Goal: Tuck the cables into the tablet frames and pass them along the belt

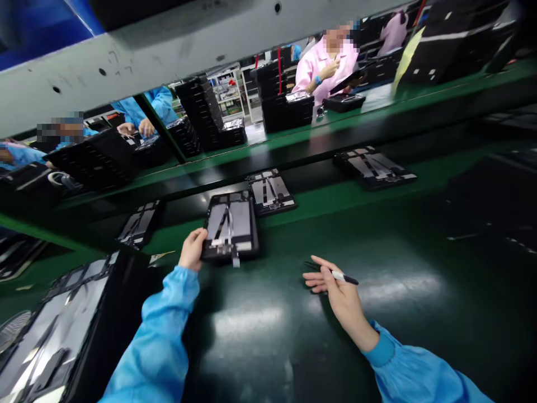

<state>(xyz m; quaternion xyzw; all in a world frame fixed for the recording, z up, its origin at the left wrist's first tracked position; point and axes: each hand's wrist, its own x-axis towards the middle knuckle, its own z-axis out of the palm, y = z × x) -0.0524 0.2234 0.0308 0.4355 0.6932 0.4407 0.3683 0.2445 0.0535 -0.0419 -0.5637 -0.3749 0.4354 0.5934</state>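
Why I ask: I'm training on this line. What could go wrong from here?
The tweezers in the right hand point toward the open device housing, so their tips could scratch it or snag the strip jutting past its near edge. The left hand, at that housing's edge, might tug the strip too. The left sleeve could brush the large panel beside it.

Head view; forward, down at hands (193,249)

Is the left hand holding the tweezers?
No, the tweezers are in the right hand, while the left hand touches the edge of a black tablet frame.
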